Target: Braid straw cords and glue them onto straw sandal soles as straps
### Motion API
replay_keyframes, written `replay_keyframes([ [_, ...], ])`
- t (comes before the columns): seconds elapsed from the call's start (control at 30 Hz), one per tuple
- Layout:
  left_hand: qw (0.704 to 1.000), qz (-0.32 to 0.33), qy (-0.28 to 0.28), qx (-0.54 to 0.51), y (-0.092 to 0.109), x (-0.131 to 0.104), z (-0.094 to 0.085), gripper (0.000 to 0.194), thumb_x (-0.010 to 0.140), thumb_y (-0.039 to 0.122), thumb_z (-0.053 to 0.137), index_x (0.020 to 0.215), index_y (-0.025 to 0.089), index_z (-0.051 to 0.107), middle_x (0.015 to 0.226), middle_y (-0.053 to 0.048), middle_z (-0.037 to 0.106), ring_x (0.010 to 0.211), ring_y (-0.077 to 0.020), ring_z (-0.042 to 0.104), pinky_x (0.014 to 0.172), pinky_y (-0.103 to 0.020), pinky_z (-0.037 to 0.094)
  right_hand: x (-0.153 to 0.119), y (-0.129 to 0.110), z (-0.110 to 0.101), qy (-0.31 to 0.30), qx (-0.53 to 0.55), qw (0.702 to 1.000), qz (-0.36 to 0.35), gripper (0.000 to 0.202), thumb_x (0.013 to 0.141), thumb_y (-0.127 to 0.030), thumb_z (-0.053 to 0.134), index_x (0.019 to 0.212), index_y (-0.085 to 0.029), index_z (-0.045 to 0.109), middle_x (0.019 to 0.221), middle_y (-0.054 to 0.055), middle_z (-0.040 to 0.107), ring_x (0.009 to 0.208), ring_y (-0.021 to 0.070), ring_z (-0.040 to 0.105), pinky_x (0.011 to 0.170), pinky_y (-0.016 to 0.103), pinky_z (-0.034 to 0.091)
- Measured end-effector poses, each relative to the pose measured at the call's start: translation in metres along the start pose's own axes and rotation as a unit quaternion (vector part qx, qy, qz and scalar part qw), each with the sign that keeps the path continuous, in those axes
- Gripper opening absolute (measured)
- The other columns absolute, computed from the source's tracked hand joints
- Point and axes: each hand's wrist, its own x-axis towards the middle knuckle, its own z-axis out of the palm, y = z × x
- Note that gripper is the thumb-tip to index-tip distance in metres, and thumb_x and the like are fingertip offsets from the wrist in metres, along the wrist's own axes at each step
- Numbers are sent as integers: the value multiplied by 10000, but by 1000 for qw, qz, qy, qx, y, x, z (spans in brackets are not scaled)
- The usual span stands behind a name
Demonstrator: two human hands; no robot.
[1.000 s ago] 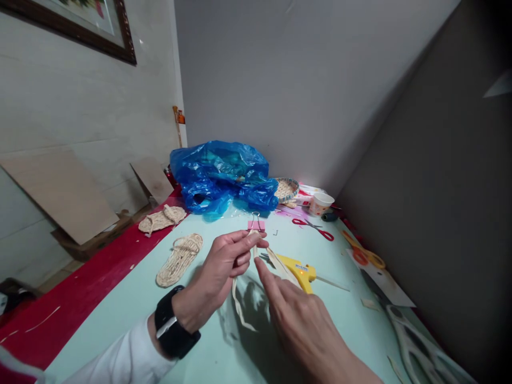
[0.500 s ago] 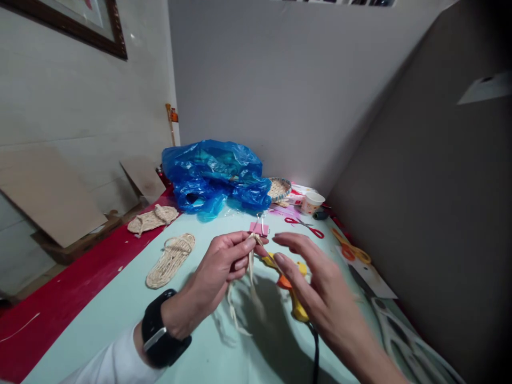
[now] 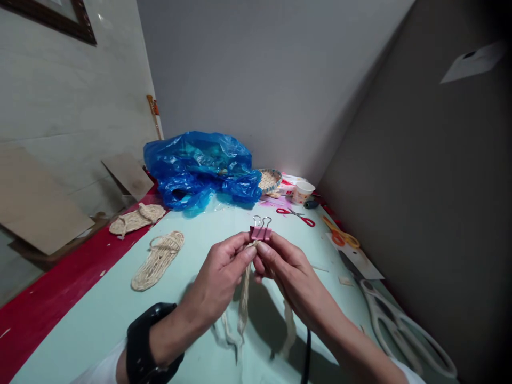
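Observation:
Beige fibre strands (image 3: 245,298) hang down from between my two hands, over the pale green table cover. My left hand (image 3: 226,264) pinches them from the left, with thumb and index finger closed. From the right, my right hand (image 3: 286,264) pinches the same strands, its thumb touching the left thumb. A pink binder clip (image 3: 261,232) with silver handles stands just above the fingertips, at the top of the strands. A woven sandal (image 3: 158,261) lies to the left, and a second sandal (image 3: 137,219) sits behind it on the red cloth.
A blue plastic bag (image 3: 204,170) fills the back, beside a woven basket (image 3: 270,181) and a paper cup (image 3: 303,192). Red scissors (image 3: 296,216), orange scissors (image 3: 341,233) and large grey-handled scissors (image 3: 400,325) lie to the right. A black cable (image 3: 307,357) runs near my right forearm.
My right hand has moved left and closed on the strands beside my left hand. The view has shifted slightly right. The yellow tool is now hidden behind my right hand.

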Motion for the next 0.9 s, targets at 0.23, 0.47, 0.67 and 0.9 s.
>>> replay_keyframes([
  [0.23,989,40,20,142,0,-2,-2,114,919,297,489,1011,230,489,730,27,610,688,-138,542,653,-251,392,-2,-2,2,31,9,998,50,303,903,-467,560,917,-170,619,681,-40,465,508,65,263,435,212,166],
  [0.47,941,56,94,320,5,-5,3,118,901,230,470,1012,222,432,837,-13,646,772,-185,579,702,-300,374,-1,6,2,104,28,993,39,258,814,-413,689,815,-157,658,650,-42,474,497,58,243,435,221,160],
  [0.67,904,153,122,379,7,-5,0,186,919,239,483,748,200,544,771,-5,599,734,-161,542,682,-273,361,1,7,0,161,35,986,12,308,803,-408,697,1009,-179,712,679,-13,607,496,70,324,444,218,234],
  [0.9,870,193,86,445,-7,-9,6,243,932,207,452,716,192,562,680,-5,601,600,-137,518,601,-273,341,1,7,0,157,76,984,35,308,762,-413,731,977,-193,743,734,5,653,553,91,416,469,225,252],
])
